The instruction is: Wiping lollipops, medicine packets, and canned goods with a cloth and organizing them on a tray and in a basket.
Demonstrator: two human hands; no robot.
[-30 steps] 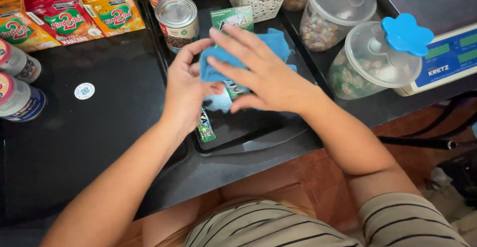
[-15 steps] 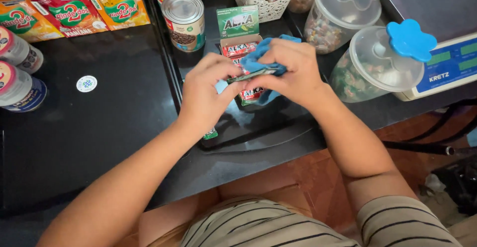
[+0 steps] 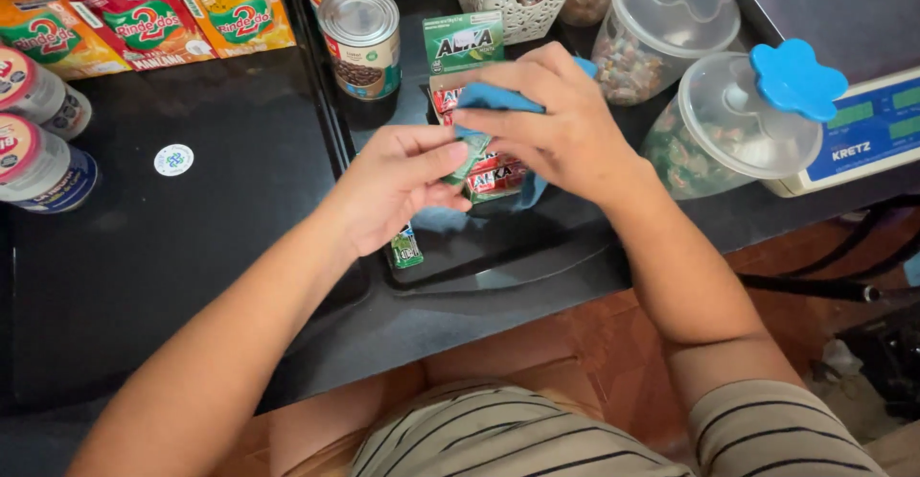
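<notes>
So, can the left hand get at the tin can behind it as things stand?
Probably yes. The tin can stands uncovered just beyond the left hand, nothing between them, but that hand already pinches a small packet.

Can't really see what the left hand (image 3: 393, 189) is pinching, its fingers cover most of that small packet (image 3: 471, 159). The right hand (image 3: 565, 122) hides most of the blue cloth (image 3: 494, 99), and the red box (image 3: 495, 178) just below that cloth is half covered too. Behind the cloth, the white basket (image 3: 517, 2) is cut off by the top edge.
</notes>
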